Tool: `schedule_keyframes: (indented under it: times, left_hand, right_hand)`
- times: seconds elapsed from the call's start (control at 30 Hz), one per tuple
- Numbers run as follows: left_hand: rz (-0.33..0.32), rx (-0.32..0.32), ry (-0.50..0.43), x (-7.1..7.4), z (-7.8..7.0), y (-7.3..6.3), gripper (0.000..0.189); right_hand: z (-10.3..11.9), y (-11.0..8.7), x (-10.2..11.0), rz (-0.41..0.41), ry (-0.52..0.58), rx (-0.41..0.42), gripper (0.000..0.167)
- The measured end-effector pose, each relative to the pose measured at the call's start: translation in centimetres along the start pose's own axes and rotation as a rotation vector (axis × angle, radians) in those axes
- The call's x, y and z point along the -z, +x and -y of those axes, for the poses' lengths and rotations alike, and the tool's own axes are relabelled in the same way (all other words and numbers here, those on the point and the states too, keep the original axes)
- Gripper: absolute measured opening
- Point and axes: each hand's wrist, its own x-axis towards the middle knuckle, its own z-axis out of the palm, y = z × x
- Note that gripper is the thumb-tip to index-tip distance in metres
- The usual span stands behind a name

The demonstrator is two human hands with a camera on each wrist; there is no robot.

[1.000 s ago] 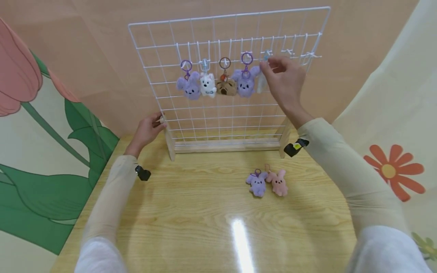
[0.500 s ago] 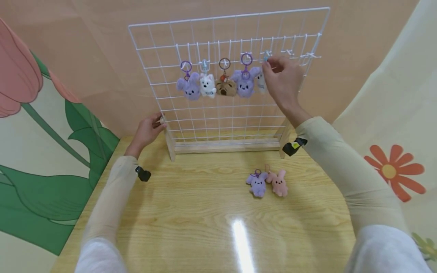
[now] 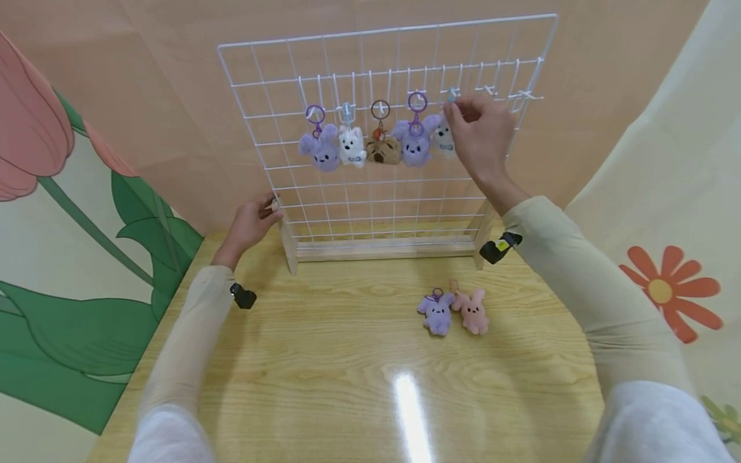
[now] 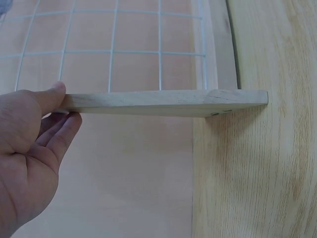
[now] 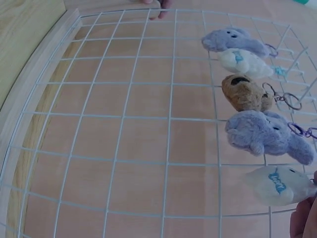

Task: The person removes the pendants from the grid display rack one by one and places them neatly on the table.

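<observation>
My right hand (image 3: 483, 132) pinches the top of a white plush dog keychain (image 3: 444, 140) by its light blue clasp, up at a hook of the white wire grid rack (image 3: 384, 250). In the right wrist view, the fingers (image 5: 306, 218) show only at the edge, beside the white dog's body (image 5: 280, 186). My left hand (image 3: 250, 222) holds the rack's left wooden support (image 4: 163, 100) between thumb and fingers. Left of the right hand hang a purple plush keychain (image 3: 415, 141), a brown one (image 3: 384, 150), another white dog (image 3: 352, 146) and another purple plush (image 3: 323, 149).
A purple plush keychain (image 3: 437, 314) and a pink plush keychain (image 3: 474, 314) lie on the wooden table (image 3: 324, 360) before the rack. Bare white hooks (image 3: 523, 94) stick out to the right of the right hand. A peach backdrop (image 3: 145, 96) stands behind.
The white dog at my right hand has turned from edge-on to face forward. The right hand has shifted only slightly; the left stays on the rack's support.
</observation>
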Motion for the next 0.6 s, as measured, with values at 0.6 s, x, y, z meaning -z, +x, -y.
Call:
schedule_keyframes:
  times: [0.6]
  left_hand:
    - [-0.001,0.008,-0.005,0.0,-0.1,-0.2,0.056]
  right_hand:
    - [-0.2,-1.1,0.8,-0.017,0.114,0.018,0.023]
